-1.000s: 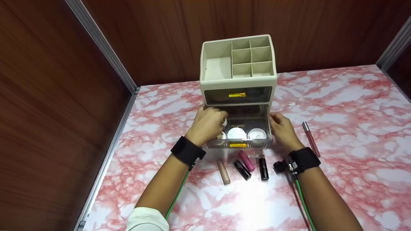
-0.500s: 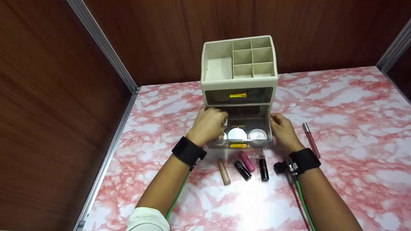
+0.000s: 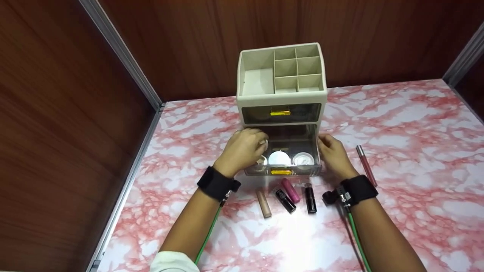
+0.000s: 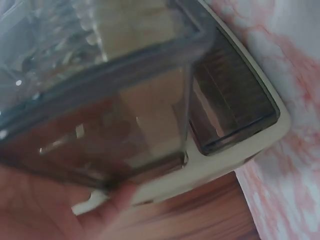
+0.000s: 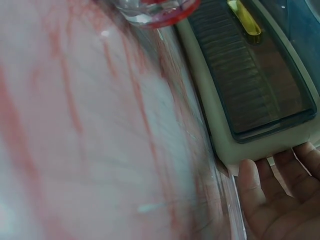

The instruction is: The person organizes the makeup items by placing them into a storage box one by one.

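Note:
A cream organizer point(image 3: 281, 96) stands at the back of the marble table, its top split into several compartments. Its upper drawer point(image 3: 280, 112) is closed. The smoky lower drawer point(image 3: 293, 138) is pulled out and holds round white-lidded jars point(image 3: 279, 157). My left hand point(image 3: 251, 145) curls over the drawer's left wall; in the left wrist view a finger point(image 4: 120, 195) lies against the drawer point(image 4: 110, 115). My right hand point(image 3: 326, 146) rests flat against the drawer's right side, and its straight fingers point(image 5: 272, 192) lie by the organizer's base point(image 5: 220, 135).
Several lipstick tubes lie in front of the drawer: a beige one point(image 3: 263, 203), a pink one point(image 3: 290, 189) and black ones point(image 3: 310, 197). A lip gloss wand point(image 3: 366, 165) lies to the right. Wood panel walls point(image 3: 56, 113) close the left and back.
My left wrist has drawn slightly back and to the left. The drawer and my right hand stay where they were.

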Available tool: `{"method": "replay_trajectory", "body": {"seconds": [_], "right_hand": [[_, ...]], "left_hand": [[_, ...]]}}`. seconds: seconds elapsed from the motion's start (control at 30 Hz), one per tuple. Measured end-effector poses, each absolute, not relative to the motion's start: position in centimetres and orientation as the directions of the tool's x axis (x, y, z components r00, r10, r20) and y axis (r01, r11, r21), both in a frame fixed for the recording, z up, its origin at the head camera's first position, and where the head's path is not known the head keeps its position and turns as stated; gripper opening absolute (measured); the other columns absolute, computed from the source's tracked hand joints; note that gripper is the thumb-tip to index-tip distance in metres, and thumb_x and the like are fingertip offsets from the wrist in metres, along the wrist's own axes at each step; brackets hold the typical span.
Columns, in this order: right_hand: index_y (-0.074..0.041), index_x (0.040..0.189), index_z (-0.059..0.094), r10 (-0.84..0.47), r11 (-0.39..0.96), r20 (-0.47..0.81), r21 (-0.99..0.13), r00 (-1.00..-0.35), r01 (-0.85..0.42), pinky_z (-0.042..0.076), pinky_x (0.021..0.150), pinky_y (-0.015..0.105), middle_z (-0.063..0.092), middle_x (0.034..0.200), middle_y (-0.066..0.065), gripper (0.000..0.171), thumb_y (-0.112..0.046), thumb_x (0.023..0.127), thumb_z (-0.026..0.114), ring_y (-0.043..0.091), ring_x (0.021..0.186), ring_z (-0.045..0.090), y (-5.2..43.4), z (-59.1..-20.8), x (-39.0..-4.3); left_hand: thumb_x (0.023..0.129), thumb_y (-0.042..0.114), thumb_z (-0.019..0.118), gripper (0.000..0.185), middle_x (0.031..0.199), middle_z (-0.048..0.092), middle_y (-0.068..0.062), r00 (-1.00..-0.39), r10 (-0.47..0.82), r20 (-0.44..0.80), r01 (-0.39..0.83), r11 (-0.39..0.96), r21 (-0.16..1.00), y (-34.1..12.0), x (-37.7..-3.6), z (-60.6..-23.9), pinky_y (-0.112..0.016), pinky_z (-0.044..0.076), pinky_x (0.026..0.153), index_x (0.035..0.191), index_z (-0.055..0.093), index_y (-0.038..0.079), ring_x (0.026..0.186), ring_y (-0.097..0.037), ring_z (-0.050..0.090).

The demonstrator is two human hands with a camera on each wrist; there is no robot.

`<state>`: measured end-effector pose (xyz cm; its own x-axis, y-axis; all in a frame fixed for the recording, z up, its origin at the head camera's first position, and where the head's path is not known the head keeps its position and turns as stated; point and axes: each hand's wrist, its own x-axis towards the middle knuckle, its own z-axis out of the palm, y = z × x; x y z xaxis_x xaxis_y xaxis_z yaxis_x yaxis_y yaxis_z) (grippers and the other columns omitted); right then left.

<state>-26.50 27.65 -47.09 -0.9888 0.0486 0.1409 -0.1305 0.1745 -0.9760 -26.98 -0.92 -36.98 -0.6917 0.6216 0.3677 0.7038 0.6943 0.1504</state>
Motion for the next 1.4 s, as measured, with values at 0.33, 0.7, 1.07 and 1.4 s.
{"method": "replay_trajectory", "body": {"seconds": [0.33, 0.7, 1.07, 1.4], "right_hand": [[0.006, 0.13, 0.055, 0.0, 0.407, 0.161, -0.901, -0.987, -0.148, 0.045, 0.085, 0.023, 0.062, 0.119, 0.022, 0.046, -0.03, 0.104, 0.046, 0.023, 0.102, 0.058, 28.3, -46.0, -26.3], [-0.003, 0.131, 0.058, 0.05, 0.527, 0.24, -0.831, -0.97, -0.179, 0.043, 0.096, 0.05, 0.062, 0.123, 0.019, 0.062, -0.054, 0.098, 0.048, 0.034, 0.113, 0.056, 29.3, -42.0, -24.5], [-0.006, 0.118, 0.068, -0.043, 0.57, 0.39, -0.746, -0.92, -0.344, 0.047, 0.084, 0.019, 0.071, 0.107, 0.003, 0.036, -0.035, 0.1, 0.055, 0.014, 0.099, 0.064, 28.6, -40.5, -20.6], [-0.011, 0.103, 0.075, -0.212, 0.649, 0.377, -0.635, -0.901, -0.419, 0.053, 0.074, 0.025, 0.073, 0.096, -0.003, 0.02, -0.026, 0.092, 0.069, 0.015, 0.087, 0.068, 29.0, -40.7, -16.8]], "left_hand": [[0.093, 0.017, 0.066, 0.021, 0.12, 0.065, -0.011, -0.572, 0.476, 0.668, 0.785, 0.555, 0.275, -4.6, -24.8, -38.3, -0.031, 0.044, 0.099, 0.108, 0.07, 0.003, 0.112, -0.022, 0.059], [0.099, 0.024, 0.058, 0.02, 0.099, 0.068, -0.003, -0.585, 0.399, 0.706, 0.769, 0.548, 0.328, -6.2, -24.2, -40.0, -0.027, 0.05, 0.083, 0.106, 0.066, 0.006, 0.093, -0.014, 0.061], [0.101, 0.032, 0.055, 0.025, 0.096, 0.069, 0.003, -0.652, 0.495, 0.574, 0.744, 0.563, 0.36, -8.6, -22.3, -42.4, -0.03, 0.052, 0.079, 0.101, 0.07, 0.012, 0.09, -0.012, 0.064], [0.094, 0.036, 0.065, 0.021, 0.082, 0.065, 0.007, -0.636, 0.566, 0.525, 0.765, 0.553, 0.33, -8.9, -21.6, -42.3, -0.028, 0.049, 0.065, 0.089, 0.066, 0.016, 0.075, -0.008, 0.06]]}}
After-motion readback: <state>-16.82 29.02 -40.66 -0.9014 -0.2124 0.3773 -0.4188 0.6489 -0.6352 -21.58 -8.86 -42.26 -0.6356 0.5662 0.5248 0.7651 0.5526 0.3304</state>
